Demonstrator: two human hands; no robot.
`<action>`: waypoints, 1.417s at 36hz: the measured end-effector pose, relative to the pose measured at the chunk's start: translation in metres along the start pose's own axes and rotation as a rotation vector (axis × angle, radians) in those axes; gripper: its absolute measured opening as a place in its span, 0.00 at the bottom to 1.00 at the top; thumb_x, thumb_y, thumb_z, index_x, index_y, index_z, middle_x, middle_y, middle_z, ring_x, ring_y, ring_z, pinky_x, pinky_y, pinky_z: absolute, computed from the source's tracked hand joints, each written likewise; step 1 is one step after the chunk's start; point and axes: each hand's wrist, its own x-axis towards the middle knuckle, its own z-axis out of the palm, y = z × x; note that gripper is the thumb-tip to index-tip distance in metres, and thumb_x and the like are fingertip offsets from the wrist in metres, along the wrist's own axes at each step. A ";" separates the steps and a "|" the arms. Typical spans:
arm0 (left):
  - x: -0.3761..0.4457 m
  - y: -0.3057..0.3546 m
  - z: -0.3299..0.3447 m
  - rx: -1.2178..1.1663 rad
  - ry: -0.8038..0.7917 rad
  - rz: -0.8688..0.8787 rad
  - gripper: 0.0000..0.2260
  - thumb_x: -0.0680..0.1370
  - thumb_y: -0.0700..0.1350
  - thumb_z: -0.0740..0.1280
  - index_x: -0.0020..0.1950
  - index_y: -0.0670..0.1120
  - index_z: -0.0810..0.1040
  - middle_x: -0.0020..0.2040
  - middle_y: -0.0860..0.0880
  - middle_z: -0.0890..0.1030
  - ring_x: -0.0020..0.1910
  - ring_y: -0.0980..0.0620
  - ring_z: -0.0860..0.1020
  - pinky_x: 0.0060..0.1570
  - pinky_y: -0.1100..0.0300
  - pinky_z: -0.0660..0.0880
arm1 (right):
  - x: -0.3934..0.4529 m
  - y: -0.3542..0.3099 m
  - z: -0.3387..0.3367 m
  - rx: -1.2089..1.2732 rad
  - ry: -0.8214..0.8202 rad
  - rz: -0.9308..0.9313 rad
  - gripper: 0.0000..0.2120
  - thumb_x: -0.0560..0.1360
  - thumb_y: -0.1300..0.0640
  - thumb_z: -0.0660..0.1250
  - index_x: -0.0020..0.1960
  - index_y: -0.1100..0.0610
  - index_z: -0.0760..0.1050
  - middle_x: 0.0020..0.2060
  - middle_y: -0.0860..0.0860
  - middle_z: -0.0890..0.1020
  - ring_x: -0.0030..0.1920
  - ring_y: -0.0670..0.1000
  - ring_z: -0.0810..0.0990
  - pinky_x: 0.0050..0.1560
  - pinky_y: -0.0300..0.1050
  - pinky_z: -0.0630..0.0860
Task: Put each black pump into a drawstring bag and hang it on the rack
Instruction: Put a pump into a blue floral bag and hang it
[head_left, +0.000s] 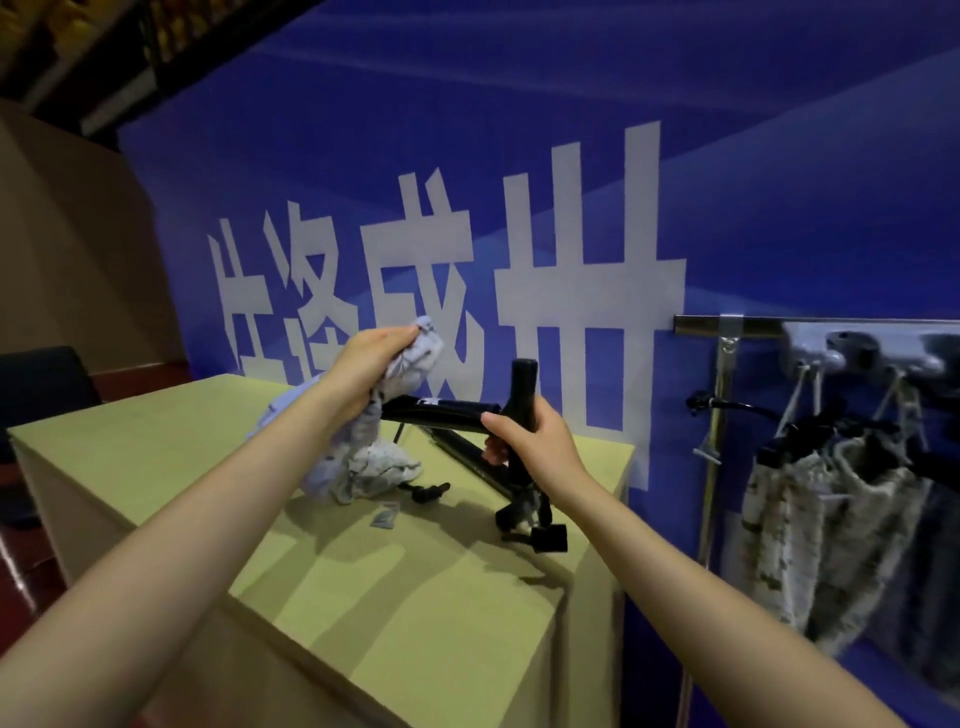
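Black pump (447, 408) gripped right hand (530, 441); left hand (363, 371) clutches bag (415, 358).

We see a blue banner (519, 130) w/ big white characters (447, 275) at 12 o'clock, brown boxes (67, 234) at 9, a dark chair (41, 384) below them, yellow-green table (363, 597) at center.

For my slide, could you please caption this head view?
Left hand holds a drawstring bag, right hand feeds in a black pump.
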 end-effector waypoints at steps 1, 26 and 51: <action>0.001 0.005 -0.001 -0.062 -0.012 0.007 0.10 0.80 0.49 0.65 0.51 0.43 0.82 0.43 0.44 0.85 0.43 0.50 0.82 0.45 0.59 0.78 | 0.003 -0.005 0.002 -0.008 0.003 -0.024 0.12 0.75 0.51 0.71 0.52 0.56 0.73 0.43 0.59 0.83 0.43 0.58 0.84 0.49 0.59 0.81; -0.004 0.041 -0.001 0.072 -0.095 0.204 0.12 0.80 0.46 0.64 0.45 0.39 0.78 0.41 0.37 0.78 0.41 0.44 0.75 0.45 0.52 0.73 | 0.022 -0.044 0.003 -0.065 -0.090 -0.204 0.08 0.77 0.54 0.68 0.53 0.56 0.74 0.41 0.56 0.84 0.39 0.54 0.84 0.39 0.50 0.78; -0.003 0.082 0.015 -0.074 -0.019 0.399 0.13 0.79 0.56 0.64 0.49 0.47 0.81 0.46 0.47 0.82 0.49 0.50 0.80 0.52 0.54 0.75 | 0.078 -0.167 -0.028 -0.864 -0.429 -0.436 0.16 0.79 0.48 0.64 0.65 0.51 0.75 0.49 0.48 0.82 0.48 0.46 0.80 0.49 0.44 0.76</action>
